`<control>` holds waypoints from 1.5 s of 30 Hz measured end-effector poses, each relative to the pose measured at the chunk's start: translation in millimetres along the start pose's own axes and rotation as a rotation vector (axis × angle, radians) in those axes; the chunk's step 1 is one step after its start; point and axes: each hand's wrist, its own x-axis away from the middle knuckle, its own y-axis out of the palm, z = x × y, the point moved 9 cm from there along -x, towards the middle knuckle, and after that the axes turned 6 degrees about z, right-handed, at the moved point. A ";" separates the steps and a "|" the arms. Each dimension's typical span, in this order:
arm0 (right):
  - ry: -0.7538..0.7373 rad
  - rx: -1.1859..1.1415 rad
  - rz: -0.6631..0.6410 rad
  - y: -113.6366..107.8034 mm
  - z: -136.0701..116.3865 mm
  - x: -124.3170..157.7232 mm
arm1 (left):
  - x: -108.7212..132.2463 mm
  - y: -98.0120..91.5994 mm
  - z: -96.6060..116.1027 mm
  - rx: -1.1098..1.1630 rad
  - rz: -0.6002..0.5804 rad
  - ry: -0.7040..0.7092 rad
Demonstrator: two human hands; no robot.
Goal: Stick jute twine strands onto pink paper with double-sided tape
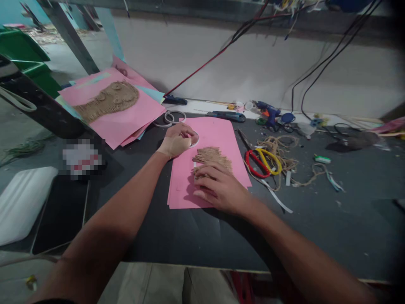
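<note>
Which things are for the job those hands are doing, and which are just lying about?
Probably the job:
pink paper sheets
short brown twine-like strands at the right hand
tangled brown twine
red-and-yellow-handled scissors

Probably just lying about:
black cylindrical bottle
green plastic-looking bin
white rounded object

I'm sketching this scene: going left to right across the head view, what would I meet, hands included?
Green bin, twine-covered piece, left hand, right hand, red-and-yellow-handled scissors, small green-and-white object.
</note>
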 end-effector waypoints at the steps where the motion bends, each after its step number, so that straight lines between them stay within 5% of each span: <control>1: 0.020 -0.009 0.017 -1.4 2.7 -0.5 | 0.1 1.5 1.5 -0.016 -0.011 0.025; 8: 0.209 0.064 0.070 -7.6 29.0 1.4 | -3.1 -6.6 -9.9 0.056 0.075 -0.061; 22: 0.161 0.188 -0.071 10.2 29.3 1.4 | -2.5 -5.9 -10.5 0.074 0.047 -0.125; 30: 0.121 0.096 0.017 -8.5 24.8 0.8 | -2.4 -6.0 -12.1 0.078 0.040 -0.169; 45: 0.066 0.101 -0.116 1.3 18.3 6.2 | -1.7 -4.7 -13.1 0.048 0.008 -0.192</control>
